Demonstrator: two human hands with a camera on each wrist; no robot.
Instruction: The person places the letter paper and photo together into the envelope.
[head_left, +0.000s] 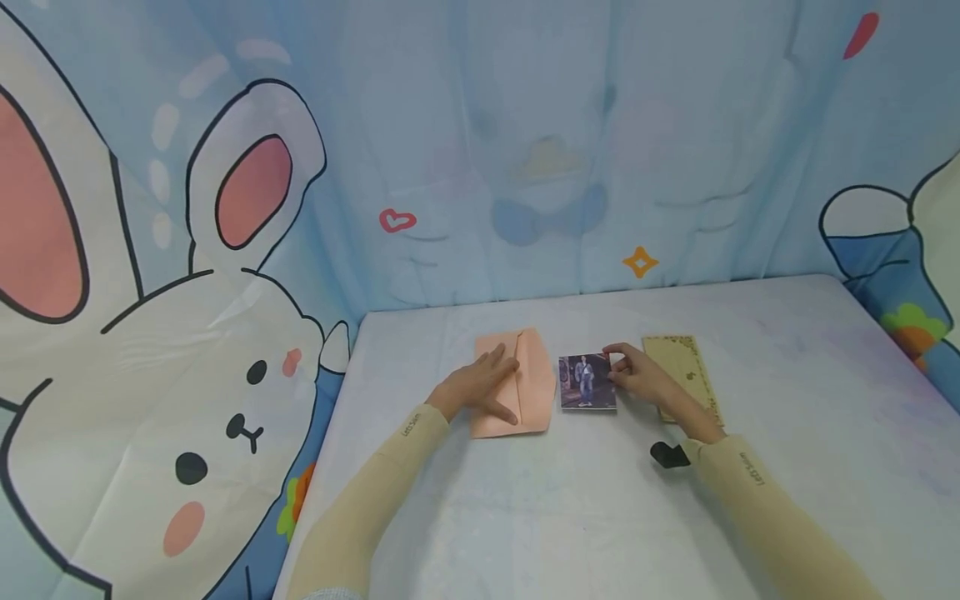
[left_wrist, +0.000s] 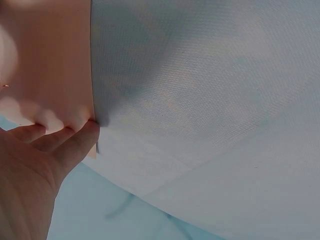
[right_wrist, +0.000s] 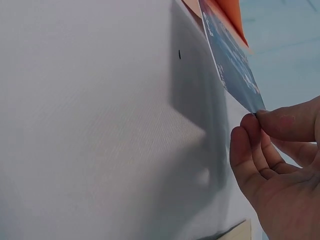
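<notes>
A peach paper envelope lies on the pale table near its far side, flap side up. My left hand rests flat on it with straight fingers pressing the paper down. Just right of the envelope is a small photo showing a standing figure. My right hand pinches the photo's right edge between thumb and fingertips. In the right wrist view the photo is tilted, its far edge toward the envelope.
A tan patterned card lies under and behind my right wrist; its corner shows in the right wrist view. A black wrist camera mount sits by my right sleeve. A cartoon rabbit curtain hangs behind and to the left.
</notes>
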